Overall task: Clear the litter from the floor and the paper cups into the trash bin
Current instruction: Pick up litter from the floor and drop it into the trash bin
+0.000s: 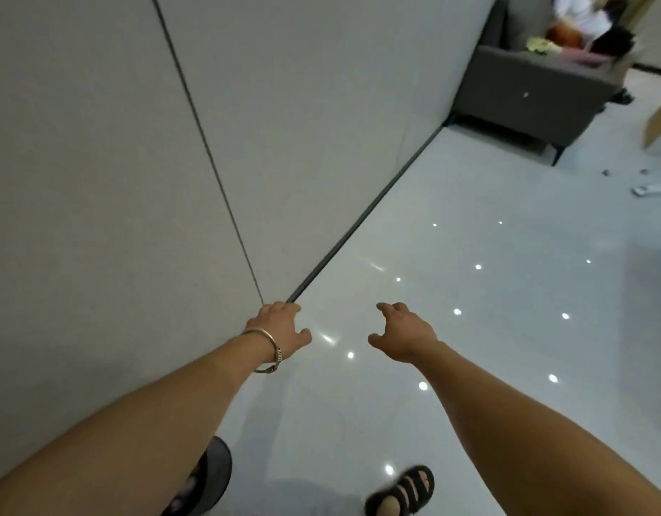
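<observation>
Both arms were stretched fwd over the glossy white floor (470,348). Left hand (280,327) was released, fingers loosely bent, nothing in it, w/ a metal bracelet (264,348) on the wrist; it hung above the floor's left edge, right where the floor met the grey wall (98,143). Right hand (403,335) was likewise released, thumb out, fingers slack, holding nothing, near the left hand but not touching it.

Litter (647,188), pale scraps, lay at the floor's far right side, well apart from both hands, w/ a couple of smaller bits (606,172) just beyond, near the front leg of a dark grey sofa (526,95) in the far corner against the wall. A person (589,16) sat on it, blurred.

At the near edge, a black sandal (403,491) was on the right foot; the left foot (198,482) was blurred.
</observation>
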The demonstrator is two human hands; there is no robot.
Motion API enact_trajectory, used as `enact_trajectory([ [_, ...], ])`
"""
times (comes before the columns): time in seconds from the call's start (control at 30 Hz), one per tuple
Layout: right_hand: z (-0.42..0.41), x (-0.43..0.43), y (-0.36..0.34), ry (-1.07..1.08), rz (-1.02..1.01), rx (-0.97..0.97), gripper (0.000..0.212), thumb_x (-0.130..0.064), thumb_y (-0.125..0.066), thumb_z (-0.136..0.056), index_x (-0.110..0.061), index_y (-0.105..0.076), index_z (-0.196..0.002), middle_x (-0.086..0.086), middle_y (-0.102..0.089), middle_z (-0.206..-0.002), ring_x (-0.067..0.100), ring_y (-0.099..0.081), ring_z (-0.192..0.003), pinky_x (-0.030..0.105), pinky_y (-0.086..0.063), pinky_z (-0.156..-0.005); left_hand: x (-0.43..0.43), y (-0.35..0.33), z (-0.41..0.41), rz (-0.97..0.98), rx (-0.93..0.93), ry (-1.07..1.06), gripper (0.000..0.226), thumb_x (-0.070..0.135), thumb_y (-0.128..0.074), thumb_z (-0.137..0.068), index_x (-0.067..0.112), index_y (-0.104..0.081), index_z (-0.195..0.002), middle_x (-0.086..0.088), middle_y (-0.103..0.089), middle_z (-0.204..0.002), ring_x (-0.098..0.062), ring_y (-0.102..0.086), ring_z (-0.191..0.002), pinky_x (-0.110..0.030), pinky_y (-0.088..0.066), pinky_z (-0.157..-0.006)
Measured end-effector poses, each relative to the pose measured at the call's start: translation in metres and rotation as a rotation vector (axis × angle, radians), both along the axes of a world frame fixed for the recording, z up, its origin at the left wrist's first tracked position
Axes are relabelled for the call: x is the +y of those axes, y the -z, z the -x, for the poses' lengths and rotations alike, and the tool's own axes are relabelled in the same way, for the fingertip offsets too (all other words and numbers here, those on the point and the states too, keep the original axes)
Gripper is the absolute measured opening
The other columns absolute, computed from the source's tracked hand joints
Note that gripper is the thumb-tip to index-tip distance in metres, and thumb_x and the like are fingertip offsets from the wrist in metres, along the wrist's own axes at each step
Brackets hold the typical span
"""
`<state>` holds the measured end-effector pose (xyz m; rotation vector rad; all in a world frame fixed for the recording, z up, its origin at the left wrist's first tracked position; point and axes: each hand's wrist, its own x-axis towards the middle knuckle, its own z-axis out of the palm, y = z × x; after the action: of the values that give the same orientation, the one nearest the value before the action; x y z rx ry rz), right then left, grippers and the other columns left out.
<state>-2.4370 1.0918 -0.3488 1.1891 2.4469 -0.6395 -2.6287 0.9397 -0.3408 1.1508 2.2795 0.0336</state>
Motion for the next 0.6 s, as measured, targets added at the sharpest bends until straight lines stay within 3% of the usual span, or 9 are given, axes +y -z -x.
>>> enact_trajectory([
  [0.33, -0.235, 0.171, -0.027, 0.396, -0.015, -0.009, 0.072, -0.043, -0.055, -0.090, -0.022, -0.023, -0.151, 0.007, -0.035, -0.147, 0.029, -0.045, -0.126, 0.039, -0.045, -0.094, 0.262, -0.032, -0.194, -0.093, 0.030, 0.352, 0.065, 0.050, -0.049, -0.086, 0.023, -0.034, -0.143, -0.002, -0.038, -0.146, -0.023, -0.031, -0.135, -0.042, -0.034, -0.107],
  [0.6, -0.321, 0.271, -0.028, 0.609, -0.010, 0.025, 0.073, -0.042, -0.055, -0.090, -0.023, -0.023, -0.152, 0.006, -0.033, -0.148, 0.029, -0.045, -0.125, 0.038, -0.045, -0.093, 0.409, -0.033, -0.280, -0.088, -0.010, 0.553, 0.065, 0.049, -0.050, -0.087, 0.023, -0.033, -0.144, -0.002, -0.033, -0.149, -0.024, -0.028, -0.136, -0.043, -0.034, -0.107],
])
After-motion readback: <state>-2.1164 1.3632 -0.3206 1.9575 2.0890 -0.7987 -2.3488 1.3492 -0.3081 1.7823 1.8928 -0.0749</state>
